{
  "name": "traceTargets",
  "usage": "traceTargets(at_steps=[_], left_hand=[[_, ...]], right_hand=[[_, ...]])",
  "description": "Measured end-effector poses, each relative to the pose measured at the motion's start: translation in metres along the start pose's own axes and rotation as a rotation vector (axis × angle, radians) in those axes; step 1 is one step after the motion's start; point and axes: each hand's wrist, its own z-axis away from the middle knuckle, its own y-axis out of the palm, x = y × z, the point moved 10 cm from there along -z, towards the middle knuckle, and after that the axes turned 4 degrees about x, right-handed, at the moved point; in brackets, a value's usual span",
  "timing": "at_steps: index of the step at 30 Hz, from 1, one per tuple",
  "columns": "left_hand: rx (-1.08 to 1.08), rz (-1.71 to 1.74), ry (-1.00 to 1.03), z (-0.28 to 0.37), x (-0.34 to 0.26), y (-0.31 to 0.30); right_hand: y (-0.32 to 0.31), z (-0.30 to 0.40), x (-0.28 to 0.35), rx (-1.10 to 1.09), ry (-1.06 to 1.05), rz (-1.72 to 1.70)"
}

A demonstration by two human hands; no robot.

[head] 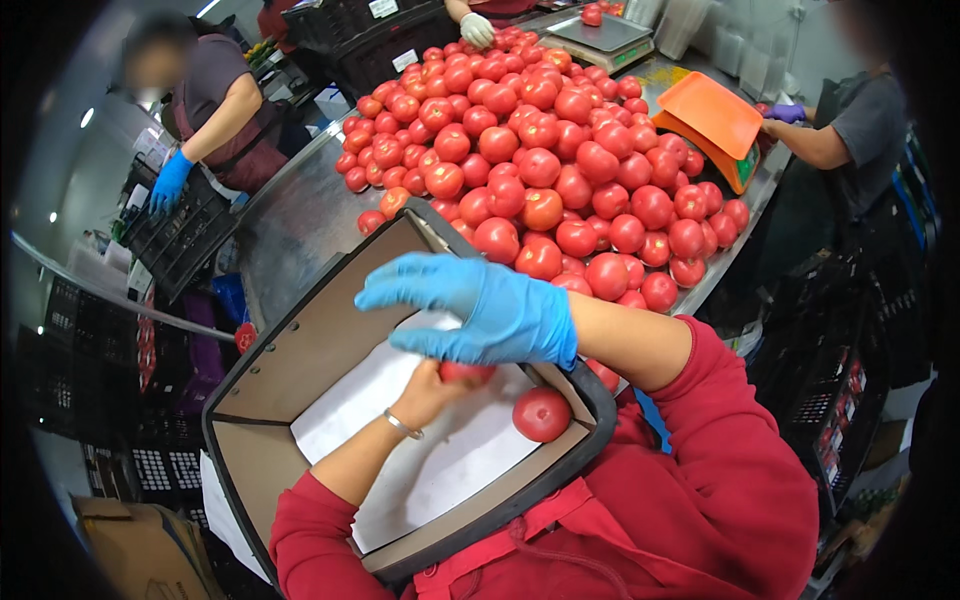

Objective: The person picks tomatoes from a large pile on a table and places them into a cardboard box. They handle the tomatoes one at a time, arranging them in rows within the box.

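Note:
My left hand (426,394), bare and with a metal bangle at the wrist, reaches into a cardboard-lined crate (251,465) and grips a red tomato (465,373). Above it hangs my right hand (469,311) in a blue glove, its fingers apart and nothing seen in them; it partly hides the held tomato. Another tomato (541,414) rests in the crate's near right corner. White paper (457,480) lines the crate floor. Beyond the crate a large heap of tomatoes (540,165) covers much of a metal table (289,217).
An orange-topped scale (709,116) stands at the table's right edge, a metal-topped scale (596,41) at the back. A person with a blue glove (171,182) is at a black crate (180,232) on the left. Other people stand at the right and back. A cardboard box (142,547) lies lower left.

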Motion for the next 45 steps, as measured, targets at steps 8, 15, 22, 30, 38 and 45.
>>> traceTargets(at_steps=[8,15,22,30,38,45], left_hand=[[-0.104,1.095,0.002,0.043,-0.088,-0.038],[-0.092,1.088,-0.032,0.038,-0.108,-0.028],[0.066,0.739,0.295,0.048,-0.148,-0.03],[0.069,0.266,0.077,0.031,-0.098,0.016],[0.222,-0.413,0.482,0.046,-0.137,0.082],[0.222,-0.686,0.515,0.04,-0.133,0.124]], right_hand=[[0.009,0.001,-0.002,0.038,-0.017,0.331],[0.016,0.003,-0.014,0.138,0.117,0.399],[-0.025,0.012,-0.029,-0.306,0.29,-0.587],[-0.077,0.08,-0.211,-0.875,0.394,-1.27],[-0.074,-0.026,-0.06,-0.398,0.216,-0.846],[0.09,-0.031,0.001,0.591,0.013,0.171]])
